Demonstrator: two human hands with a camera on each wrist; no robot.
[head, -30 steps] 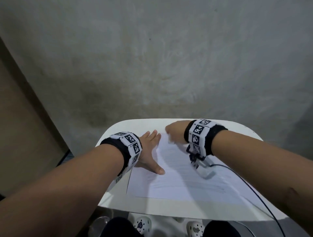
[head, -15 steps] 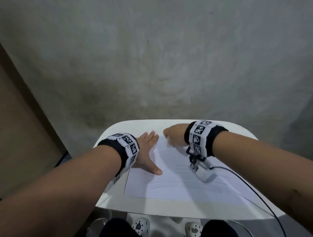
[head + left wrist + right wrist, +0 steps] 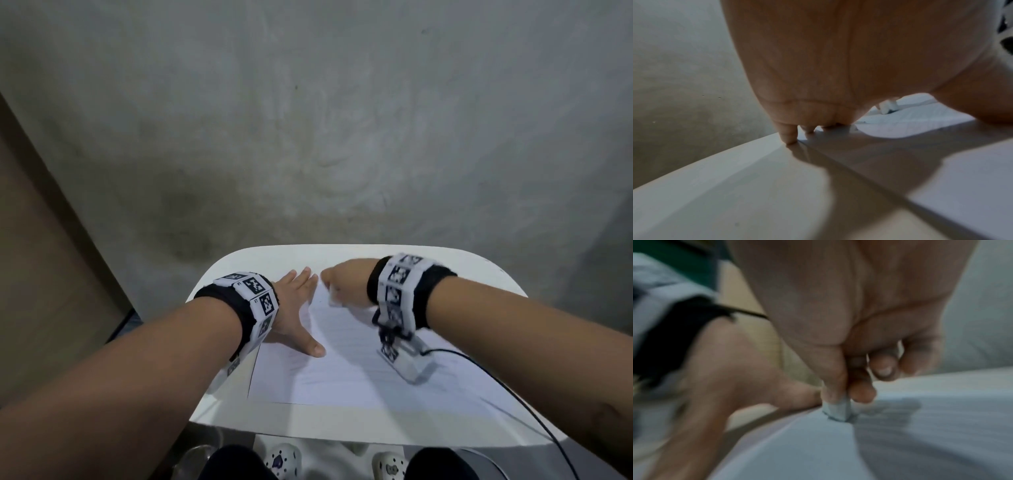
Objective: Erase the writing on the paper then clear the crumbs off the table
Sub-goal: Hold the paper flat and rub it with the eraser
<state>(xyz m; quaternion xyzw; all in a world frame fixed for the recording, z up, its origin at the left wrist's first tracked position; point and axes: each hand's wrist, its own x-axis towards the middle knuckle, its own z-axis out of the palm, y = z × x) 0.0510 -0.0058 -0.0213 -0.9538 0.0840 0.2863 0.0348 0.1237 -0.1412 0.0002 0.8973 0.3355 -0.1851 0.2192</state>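
A lined white sheet of paper (image 3: 342,370) lies on the small white table (image 3: 479,274). My left hand (image 3: 298,308) lies flat with straight fingers on the sheet's left edge, thumb spread toward the middle; in the left wrist view its fingertips (image 3: 789,138) touch the paper's edge. My right hand (image 3: 346,282) pinches a small white eraser (image 3: 837,410) between thumb and fingers and presses its tip on the paper (image 3: 900,443) near the top left corner. The eraser (image 3: 334,299) shows as a white blur under the fist. No crumbs are clearly visible.
The table has rounded far corners and stands against a grey concrete wall (image 3: 308,120). A black cable (image 3: 513,390) runs from the right wrist camera across the table's near right part. Shoes (image 3: 284,460) and knees show below the near edge.
The right hand with the eraser has shifted slightly left on the paper's top part, in small rubbing moves. The left hand stays flat on the sheet.
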